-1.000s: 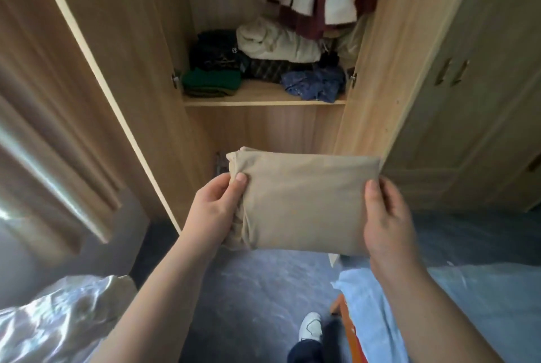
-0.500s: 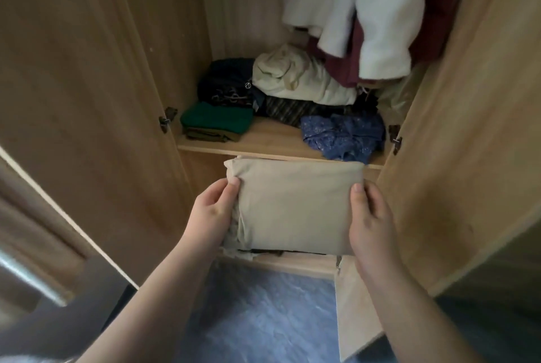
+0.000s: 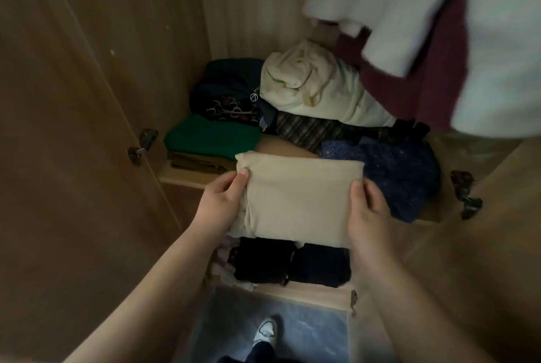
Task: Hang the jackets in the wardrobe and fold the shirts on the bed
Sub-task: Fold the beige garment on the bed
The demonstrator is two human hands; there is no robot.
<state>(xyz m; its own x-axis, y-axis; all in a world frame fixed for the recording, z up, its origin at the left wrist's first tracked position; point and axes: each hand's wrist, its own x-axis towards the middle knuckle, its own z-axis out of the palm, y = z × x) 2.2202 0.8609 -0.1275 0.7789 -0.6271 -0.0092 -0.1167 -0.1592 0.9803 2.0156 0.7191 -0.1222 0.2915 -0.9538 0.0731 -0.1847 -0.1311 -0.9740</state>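
Note:
A folded beige shirt (image 3: 295,196) hangs between both hands at the front edge of the wardrobe shelf (image 3: 187,177). My left hand (image 3: 219,204) pinches its left edge, thumb on top. My right hand (image 3: 367,210) grips its right edge. The shirt's far edge reaches over the shelf, between a green folded garment (image 3: 210,137) and a crumpled blue patterned one (image 3: 401,175). White and maroon jackets (image 3: 439,26) hang above on the right.
The shelf also carries a dark patterned pile (image 3: 225,96), a cream bundle (image 3: 316,90) and a striped piece (image 3: 307,128). Below it, dark folded clothes (image 3: 292,264) fill a lower compartment. Open doors (image 3: 73,128) flank both sides. My white shoe (image 3: 265,330) stands on grey floor.
I have stepped closer to the wardrobe. Both hands have carried the beige shirt forward and up, from in front of the lower panel to the shelf's front edge.

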